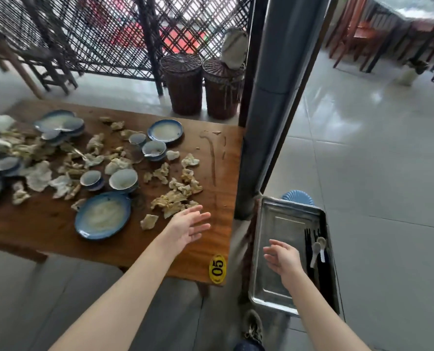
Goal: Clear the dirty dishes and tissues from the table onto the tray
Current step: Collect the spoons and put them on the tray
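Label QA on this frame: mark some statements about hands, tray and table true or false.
The left hand holds a tissue. False: it is open, empty, above the table.
The right hand is open above the tray. True.
The tray is stacked with plates. False: only spoons and dark chopsticks lie in it.
Crumpled tissues litter the table. True.
The large blue plate is on the tray. False: it is on the table.

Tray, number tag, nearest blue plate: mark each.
tray (284, 221): head view, bare metal floor.
number tag (217, 269): head view, middle of yellow oval.
nearest blue plate (103, 215): head view, pale centre.
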### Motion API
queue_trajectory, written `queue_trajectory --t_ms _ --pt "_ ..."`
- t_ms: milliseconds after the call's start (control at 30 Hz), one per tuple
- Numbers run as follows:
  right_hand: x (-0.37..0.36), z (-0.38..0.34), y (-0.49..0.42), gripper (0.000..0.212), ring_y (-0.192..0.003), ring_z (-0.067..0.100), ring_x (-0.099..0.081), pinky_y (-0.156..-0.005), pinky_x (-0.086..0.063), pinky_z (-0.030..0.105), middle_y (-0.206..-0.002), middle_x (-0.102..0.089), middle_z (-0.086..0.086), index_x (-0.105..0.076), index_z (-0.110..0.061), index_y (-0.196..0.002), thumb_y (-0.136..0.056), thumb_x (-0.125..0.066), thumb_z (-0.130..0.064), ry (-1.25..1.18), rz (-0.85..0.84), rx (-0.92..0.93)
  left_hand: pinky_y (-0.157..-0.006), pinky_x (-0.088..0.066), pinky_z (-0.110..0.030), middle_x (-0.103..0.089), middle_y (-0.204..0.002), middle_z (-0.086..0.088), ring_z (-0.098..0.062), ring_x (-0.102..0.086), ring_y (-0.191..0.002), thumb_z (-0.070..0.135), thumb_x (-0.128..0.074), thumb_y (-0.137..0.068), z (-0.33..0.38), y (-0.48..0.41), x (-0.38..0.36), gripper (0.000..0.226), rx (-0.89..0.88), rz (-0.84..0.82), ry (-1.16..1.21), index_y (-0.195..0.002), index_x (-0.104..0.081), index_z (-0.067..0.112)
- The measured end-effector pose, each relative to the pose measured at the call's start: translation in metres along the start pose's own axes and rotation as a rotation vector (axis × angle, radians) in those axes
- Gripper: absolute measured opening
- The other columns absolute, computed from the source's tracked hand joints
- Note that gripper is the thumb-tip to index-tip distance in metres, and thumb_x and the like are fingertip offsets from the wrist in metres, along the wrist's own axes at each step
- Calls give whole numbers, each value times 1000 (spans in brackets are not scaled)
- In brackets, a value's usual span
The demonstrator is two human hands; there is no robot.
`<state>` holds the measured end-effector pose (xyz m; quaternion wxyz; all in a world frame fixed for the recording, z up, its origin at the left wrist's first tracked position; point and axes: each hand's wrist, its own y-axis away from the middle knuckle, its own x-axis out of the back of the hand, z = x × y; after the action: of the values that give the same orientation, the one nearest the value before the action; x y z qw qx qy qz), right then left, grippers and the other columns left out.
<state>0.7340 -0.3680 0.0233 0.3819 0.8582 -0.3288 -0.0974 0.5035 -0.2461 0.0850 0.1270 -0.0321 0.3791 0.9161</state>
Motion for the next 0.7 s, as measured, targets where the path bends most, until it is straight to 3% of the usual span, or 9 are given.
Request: queue_trajectory --t_ms 100,200,333,467,600,700 --pt "-41 -4 17 21 -59 18 -59 -61 -44 26 -78 -68 9 -60 -14 -95 -89 -48 3 39 -43 32 -72 -46 -33 -74 -94 7 -17 -69 -90 20 -41 -101 5 15 46 22 -21 50 66 -107 -62 26" --pt "-81 -14 24 22 -62 19 -59 -62 -44 27 -88 -68 12 -61 -13 -100 -91 -46 0 99 -79 60 -74 -46 -34 -75 -96 6 -15 -69 -90 21 -40 -101 10 21 88 23 -40 81 148 -107 -62 25" --pt "-141 -32 25 20 -62 17 -61 -57 -46 26 -84 -69 8 -62 -12 -102 -95 -44 -4 177 -121 113 -68 -44 -32 -75 -88 8 -13 -72 -76 20 -37 -102 22 21 138 25 -56 175 227 -106 -61 25" --pt "-208 -48 20 22 -63 16 -61 -61 -46 26 -81 -69 5 -61 -13 -103 -93 -45 -3 231 -196 113 -79 -46 -36 -71 -98 2 -19 -67 -86 20 -38 -102 35 13 182 23 -53 259 273 -104 -61 23" --pt "-277 -64 2 22 -69 18 -62 -65 -47 29 -80 -69 6 -62 -13 -102 -92 -46 -2 248 -279 130 -70 -43 -31 -67 -101 1 -21 -62 -88 20 -36 -103 54 -9 222 23 -46 297 300 -111 -57 21" --pt "-323 -83 -13 20 -71 17 -64 -63 -49 29 -82 -70 5 -62 -15 -103 -92 -49 -5 273 -299 148 -77 -40 -33 -68 -98 2 -21 -63 -87 20 -36 -102 73 -29 248 23 -68 321 308 -113 -57 21"
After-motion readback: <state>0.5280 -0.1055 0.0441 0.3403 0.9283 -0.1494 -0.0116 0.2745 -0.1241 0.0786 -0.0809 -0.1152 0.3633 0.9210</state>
